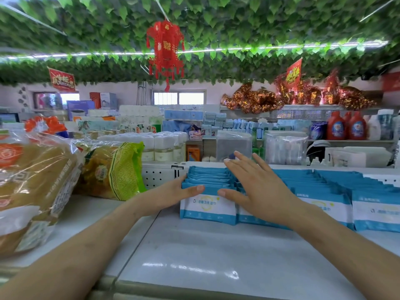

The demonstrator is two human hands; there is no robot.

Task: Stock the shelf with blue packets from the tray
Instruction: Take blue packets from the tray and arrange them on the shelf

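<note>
Step in hand looks like squaring up the leftmost row of blue packets [207, 207], standing upright on the white shelf [216, 252] at centre frame. Your left hand [173, 194] presses its left side and your right hand [257, 182] lies over the top, both flat with fingers spread, gripping nothing. No tray in view, so next you would likely reach back to it for more.
</note>
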